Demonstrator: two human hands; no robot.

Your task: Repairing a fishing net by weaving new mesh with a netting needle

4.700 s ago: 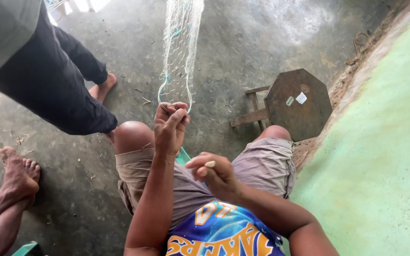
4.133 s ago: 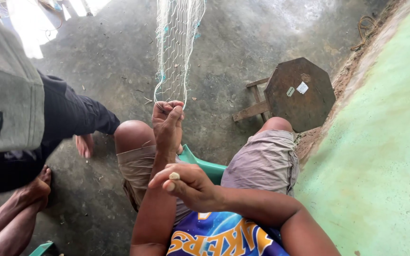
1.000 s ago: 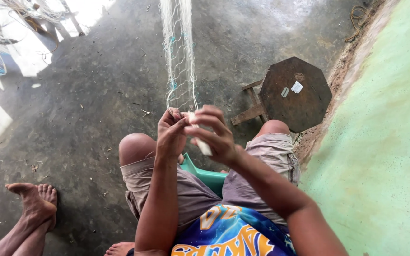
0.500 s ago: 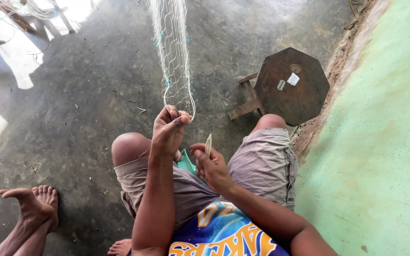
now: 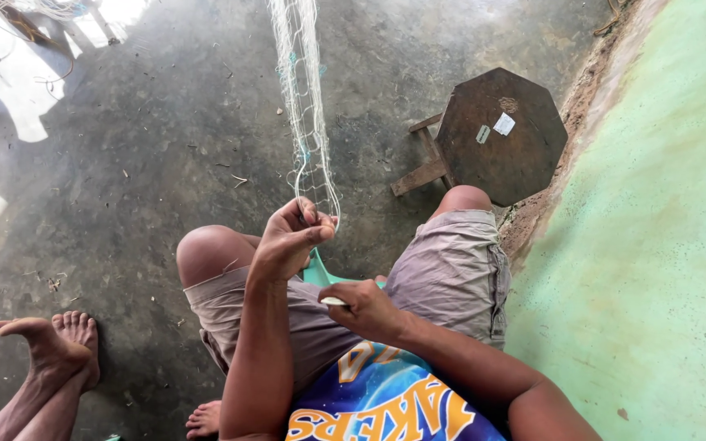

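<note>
Pinching the lower edge of a pale fishing net (image 5: 308, 122), the left hand (image 5: 288, 241) is raised between the seated person's knees, fingers closed on the mesh where it loops just above them. The net runs up and out of the top of the view, so its far end is cut off. The right hand (image 5: 365, 309) sits lower, over the lap, curled around a small pale tool (image 5: 334, 301) of which only the tip shows. Nearby stands a dark octagonal stool (image 5: 500, 135), and someone else's bare feet (image 5: 55, 343) rest on the concrete floor (image 5: 149, 147).
</note>
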